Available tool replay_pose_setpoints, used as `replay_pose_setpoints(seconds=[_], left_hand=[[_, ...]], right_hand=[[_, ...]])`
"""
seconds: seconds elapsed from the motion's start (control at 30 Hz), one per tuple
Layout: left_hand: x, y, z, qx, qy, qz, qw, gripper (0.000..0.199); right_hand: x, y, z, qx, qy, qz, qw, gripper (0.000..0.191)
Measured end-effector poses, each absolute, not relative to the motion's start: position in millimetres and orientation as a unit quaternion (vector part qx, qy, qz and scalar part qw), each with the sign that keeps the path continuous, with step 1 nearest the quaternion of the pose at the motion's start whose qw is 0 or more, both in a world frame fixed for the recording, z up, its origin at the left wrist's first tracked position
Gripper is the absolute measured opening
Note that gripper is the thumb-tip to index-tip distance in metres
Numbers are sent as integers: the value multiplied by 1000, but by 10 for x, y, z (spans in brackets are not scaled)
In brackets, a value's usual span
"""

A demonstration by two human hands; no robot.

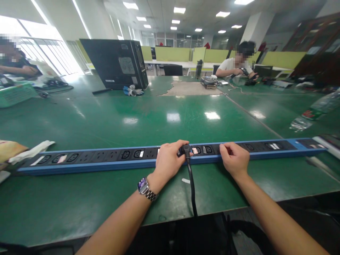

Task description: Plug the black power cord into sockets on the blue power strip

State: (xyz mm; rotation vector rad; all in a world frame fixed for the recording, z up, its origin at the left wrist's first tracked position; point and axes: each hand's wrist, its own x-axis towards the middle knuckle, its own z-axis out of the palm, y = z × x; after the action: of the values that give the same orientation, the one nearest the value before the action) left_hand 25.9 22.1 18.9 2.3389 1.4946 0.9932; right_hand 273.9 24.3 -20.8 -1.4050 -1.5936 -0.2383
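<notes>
A long blue power strip (106, 167) with black sockets lies across the green table. My left hand (170, 159), with a watch (143, 187) at the wrist, is closed around a black power plug (187, 150) at the strip's middle. From the plug a black cord (192, 187) runs down over the table's front edge. Whether its prongs sit in a socket is hidden. To the right, my right hand (236, 158) is curled closed over the strip, thumb against the fingers. Anything inside those fingers is out of sight.
On the green table (148, 124) stand a black computer case (114, 63) and gloves (132, 90). A plastic bottle (316, 111) lies at right, a green basket (17, 94) at left. One person (236, 65) sits across; another (16, 60) is far left.
</notes>
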Motion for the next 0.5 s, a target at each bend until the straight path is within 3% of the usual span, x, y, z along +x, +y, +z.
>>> replay_pose_setpoints(seconds=[0.17, 0.37, 0.43, 0.5], left_hand=[[231, 280, 227, 810, 499, 281, 126, 27], [271, 280, 160, 828, 488, 266, 67, 28], [269, 294, 182, 805, 478, 334, 113, 26], [286, 317, 265, 729, 468, 476, 151, 26]], right_hand=[[2738, 242, -201, -580, -653, -91, 478, 25], [2733, 231, -223, -576, -659, -81, 476, 27], [2747, 254, -196, -584, -643, -36, 495, 27], [2768, 283, -88, -590, -591, 54, 547, 29]])
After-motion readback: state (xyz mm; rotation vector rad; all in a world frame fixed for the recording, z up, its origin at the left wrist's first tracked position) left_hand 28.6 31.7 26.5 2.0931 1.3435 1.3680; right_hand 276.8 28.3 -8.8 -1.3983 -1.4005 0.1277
